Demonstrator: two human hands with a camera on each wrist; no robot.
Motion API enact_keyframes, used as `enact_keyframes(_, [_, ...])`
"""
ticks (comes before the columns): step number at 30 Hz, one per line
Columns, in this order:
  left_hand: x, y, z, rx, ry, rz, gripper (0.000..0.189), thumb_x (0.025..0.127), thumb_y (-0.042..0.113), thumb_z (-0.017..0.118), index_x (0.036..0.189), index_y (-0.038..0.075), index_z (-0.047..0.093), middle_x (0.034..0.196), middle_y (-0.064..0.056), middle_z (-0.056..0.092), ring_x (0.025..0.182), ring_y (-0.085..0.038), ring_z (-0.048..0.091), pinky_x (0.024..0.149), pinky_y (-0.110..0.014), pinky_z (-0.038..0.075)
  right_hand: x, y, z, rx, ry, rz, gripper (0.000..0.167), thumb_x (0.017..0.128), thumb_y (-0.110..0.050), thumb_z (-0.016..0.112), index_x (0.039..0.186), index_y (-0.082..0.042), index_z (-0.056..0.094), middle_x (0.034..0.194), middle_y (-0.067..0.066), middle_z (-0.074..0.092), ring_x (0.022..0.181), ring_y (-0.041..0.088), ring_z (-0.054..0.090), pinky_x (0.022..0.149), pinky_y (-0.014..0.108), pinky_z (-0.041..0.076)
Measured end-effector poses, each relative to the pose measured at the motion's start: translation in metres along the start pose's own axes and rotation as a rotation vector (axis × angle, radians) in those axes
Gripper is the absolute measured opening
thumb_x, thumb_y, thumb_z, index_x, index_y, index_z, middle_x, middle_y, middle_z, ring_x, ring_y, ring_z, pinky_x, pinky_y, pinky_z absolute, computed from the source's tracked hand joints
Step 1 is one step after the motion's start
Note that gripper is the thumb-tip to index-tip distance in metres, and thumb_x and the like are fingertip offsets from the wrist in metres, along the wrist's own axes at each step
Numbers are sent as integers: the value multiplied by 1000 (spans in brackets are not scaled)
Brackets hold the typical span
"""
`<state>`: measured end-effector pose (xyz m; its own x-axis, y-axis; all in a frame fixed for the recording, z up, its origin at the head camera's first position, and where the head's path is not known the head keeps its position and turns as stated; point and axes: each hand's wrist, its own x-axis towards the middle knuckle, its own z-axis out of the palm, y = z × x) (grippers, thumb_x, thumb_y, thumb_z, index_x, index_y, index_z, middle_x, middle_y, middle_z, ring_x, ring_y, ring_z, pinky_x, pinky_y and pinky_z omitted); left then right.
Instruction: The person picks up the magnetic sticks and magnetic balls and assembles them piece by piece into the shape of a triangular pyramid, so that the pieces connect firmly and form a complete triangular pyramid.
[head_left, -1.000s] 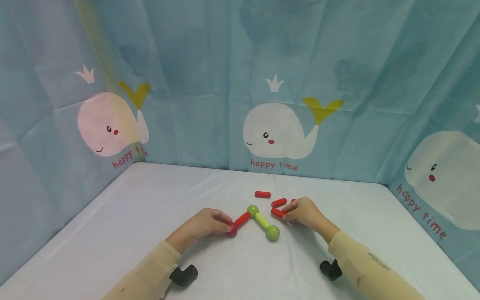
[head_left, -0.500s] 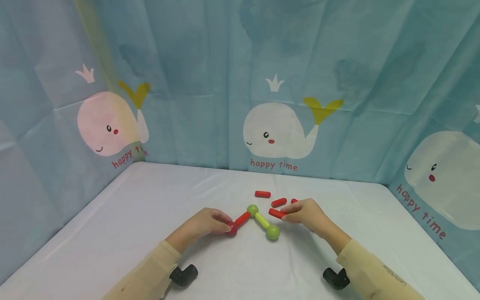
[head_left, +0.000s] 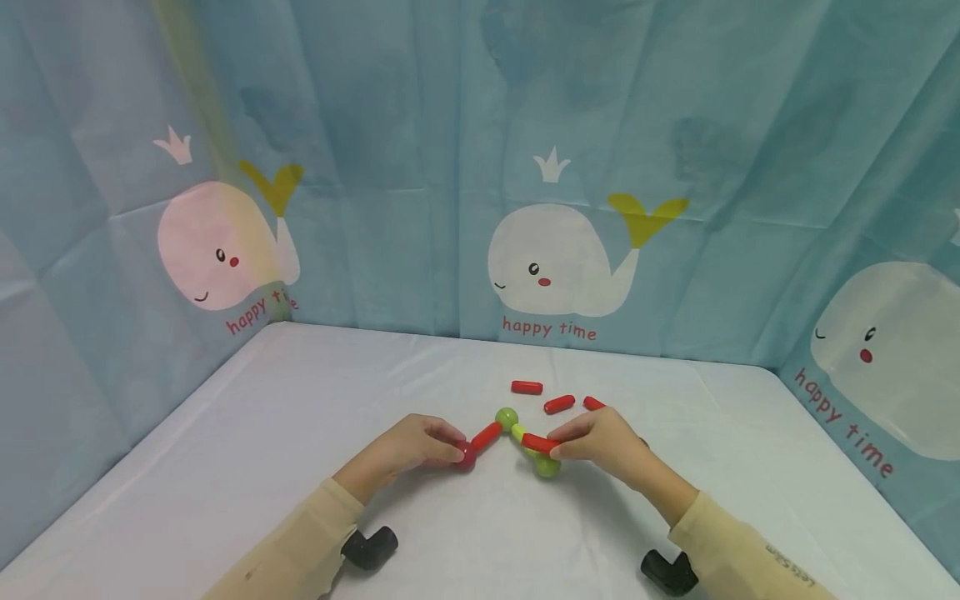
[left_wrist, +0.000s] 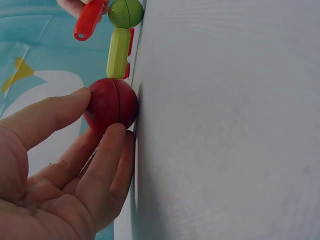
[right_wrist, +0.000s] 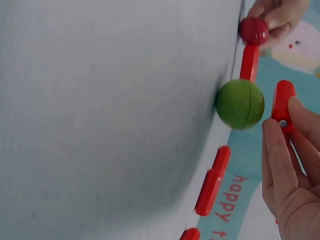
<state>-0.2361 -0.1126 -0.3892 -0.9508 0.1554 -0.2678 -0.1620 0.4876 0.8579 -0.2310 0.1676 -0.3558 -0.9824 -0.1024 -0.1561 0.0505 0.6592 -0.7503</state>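
Left hand [head_left: 416, 450] pinches a glossy, seamed red ball [left_wrist: 111, 104] between thumb and fingertips at the near end of a smooth red bar [head_left: 486, 437], whose far end meets a green ball [head_left: 507, 418]. Right hand [head_left: 606, 448], well apart from the left, pinches a faceted red rod [head_left: 538, 443], small round silvery spot on its end, raised off the smooth white cloth [head_left: 375, 375] near the yellow-green rod [head_left: 518, 432]. Beyond, three loose red sticks [head_left: 559, 404] lie scattered.
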Motion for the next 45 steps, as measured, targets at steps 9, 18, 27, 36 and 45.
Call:
enact_keyframes(9, [-1,1,0,4,8,-1,23,81,19,80,103,14,75,104,-2,70,99,-20,60,83,-37,54,-4,-8,13,10,-30,-24,18,75,-21,86,92,-17,82,85,-3,76,81,14,63,75,32,57])
enact_keyframes(18, [0,0,0,0,1,15,22,81,18,79,103,13,75,102,-2,71,98,-19,61,84,-37,53,-2,-14,27,-23,-36,-66,17,74,-19,87,90,-14,82,81,-1,77,73,11,63,69,25,54])
enact_keyframes(27, [0,0,1,-5,6,17,23,81,18,80,103,13,75,101,-2,71,97,-19,61,82,-36,55,-4,-23,38,-68,-25,-107,14,75,-16,87,87,-12,81,78,-1,77,73,11,61,69,25,55])
enact_keyframes(36, [0,-1,0,-19,-13,29,21,82,15,78,102,11,75,99,-1,72,94,-17,63,85,-36,55,-5,-26,47,-80,-43,-143,12,75,-14,86,85,-11,81,76,-1,75,73,11,58,65,24,52])
enact_keyframes(45, [-1,-1,-1,-33,-25,46,22,82,15,78,103,9,75,101,-2,73,94,-17,63,85,-35,55,-5,-29,51,-87,-42,-167,11,77,-13,85,86,-9,81,75,0,75,70,10,60,63,24,53])
